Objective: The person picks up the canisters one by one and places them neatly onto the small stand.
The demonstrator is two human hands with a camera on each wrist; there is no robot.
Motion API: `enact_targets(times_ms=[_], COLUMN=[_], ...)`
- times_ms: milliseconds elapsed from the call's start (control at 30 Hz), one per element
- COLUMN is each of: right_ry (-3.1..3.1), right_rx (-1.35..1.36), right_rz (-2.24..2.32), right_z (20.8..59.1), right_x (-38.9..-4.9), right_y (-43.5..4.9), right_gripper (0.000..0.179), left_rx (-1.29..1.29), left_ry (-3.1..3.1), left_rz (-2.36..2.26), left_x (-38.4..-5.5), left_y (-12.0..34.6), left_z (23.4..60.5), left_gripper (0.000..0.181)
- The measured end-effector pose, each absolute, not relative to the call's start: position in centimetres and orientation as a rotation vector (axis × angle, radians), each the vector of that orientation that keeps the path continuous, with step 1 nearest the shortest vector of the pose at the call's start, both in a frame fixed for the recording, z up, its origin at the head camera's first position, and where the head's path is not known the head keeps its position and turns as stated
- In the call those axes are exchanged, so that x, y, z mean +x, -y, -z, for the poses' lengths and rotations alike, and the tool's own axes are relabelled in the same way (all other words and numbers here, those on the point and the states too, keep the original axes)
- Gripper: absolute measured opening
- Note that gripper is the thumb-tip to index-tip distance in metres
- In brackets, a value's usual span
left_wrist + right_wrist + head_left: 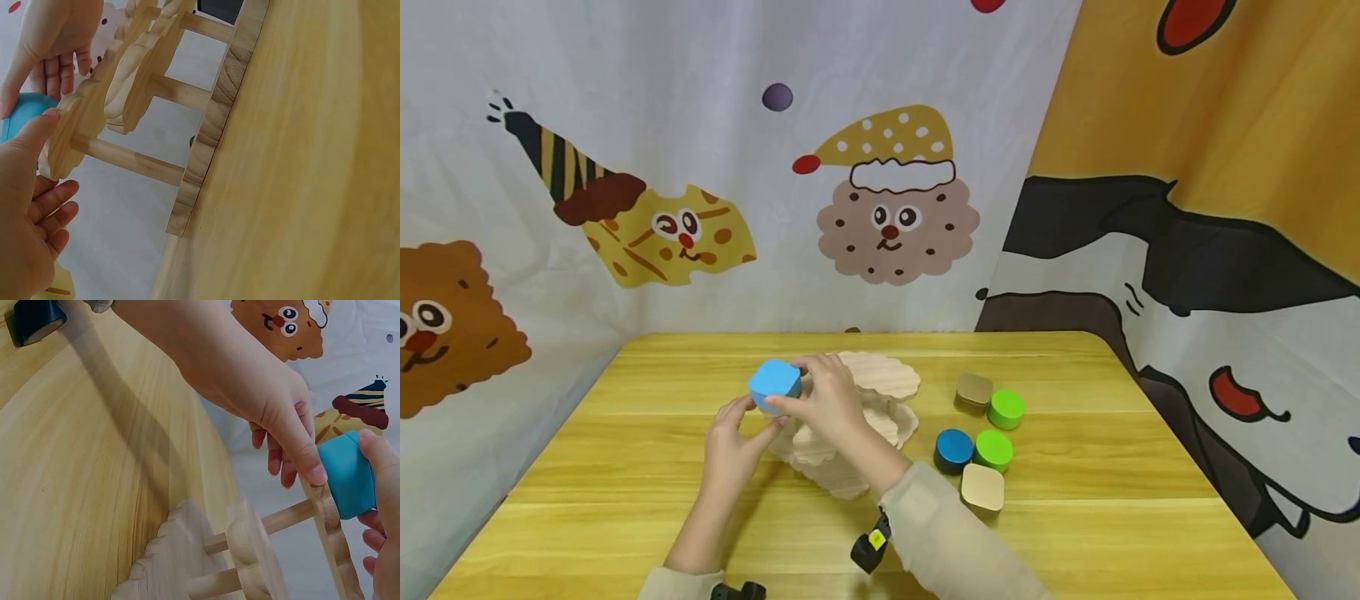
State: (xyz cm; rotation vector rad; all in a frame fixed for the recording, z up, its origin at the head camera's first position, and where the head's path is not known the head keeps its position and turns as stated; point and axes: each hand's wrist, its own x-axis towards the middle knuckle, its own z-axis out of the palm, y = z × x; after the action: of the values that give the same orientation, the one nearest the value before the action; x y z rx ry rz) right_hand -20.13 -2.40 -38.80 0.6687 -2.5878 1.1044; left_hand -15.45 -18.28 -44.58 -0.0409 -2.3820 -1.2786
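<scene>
The right forearm [880, 458] slants forward and leftward, its right grip [833, 400] pinching between thumb and fingers. The left forearm [696, 529] reaches forward more steeply; thumb and forefinger of the left grip [730, 440] curve inward, its other fingers loosely bent.

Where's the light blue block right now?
In the head view, the light blue block is left of centre, pinched in the right hand at the left end of the wooden stand, with the left hand close beside it.
</scene>
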Motion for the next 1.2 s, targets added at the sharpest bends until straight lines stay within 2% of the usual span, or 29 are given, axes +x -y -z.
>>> enact_targets(times_ms=[667,1200], right_ry=[2.573,2.572], right_rx=[0.622,0.619], right_rz=[-1.113,-1.166], right_z=[39.21,38.94], right_x=[-19.95,-19.73], right_y=[2.65,2.18], right_gripper=[0.063,0.07], left_rx=[-0.051,-0.07], left_ry=[2.373,2.348], left_rz=[1.296,1.283], left_x=[-15.45,-15.57], left_y=[18.25,18.21], left_z=[44.52,44.58], left_gripper=[0.06,0.054])
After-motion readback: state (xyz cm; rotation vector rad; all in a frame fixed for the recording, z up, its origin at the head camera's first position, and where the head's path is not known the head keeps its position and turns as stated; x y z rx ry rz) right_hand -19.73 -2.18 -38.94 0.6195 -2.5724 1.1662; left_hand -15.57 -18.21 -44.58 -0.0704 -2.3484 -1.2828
